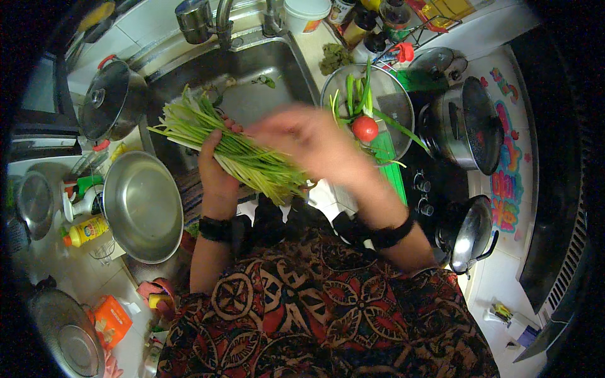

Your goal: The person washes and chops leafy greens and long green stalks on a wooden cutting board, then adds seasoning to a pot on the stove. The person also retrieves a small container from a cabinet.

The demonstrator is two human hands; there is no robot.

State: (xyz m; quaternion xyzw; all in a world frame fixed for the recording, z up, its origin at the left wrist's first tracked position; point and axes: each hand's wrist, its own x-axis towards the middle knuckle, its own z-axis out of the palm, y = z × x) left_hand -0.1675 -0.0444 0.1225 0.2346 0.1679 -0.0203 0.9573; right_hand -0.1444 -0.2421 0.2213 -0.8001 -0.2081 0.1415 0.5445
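A thick bunch of long green stalks, probably garlic chives, lies across my left hand, whose fingers and thumb wrap around it. The bunch slants above the near edge of the steel sink, its paler ends at the upper left. My right hand is blurred by motion and overlaps the right side of the bunch; whether its fingers grip any stalks cannot be made out. Some green scraps lie on the sink's floor. Right of the sink, a basket holds a tomato and spring onions.
A lidded pot and a wide metal basin stand on the left. The faucet rises behind the sink. On the right are a steel pot and a wok by the stove. Sauce bottles crowd the back corner.
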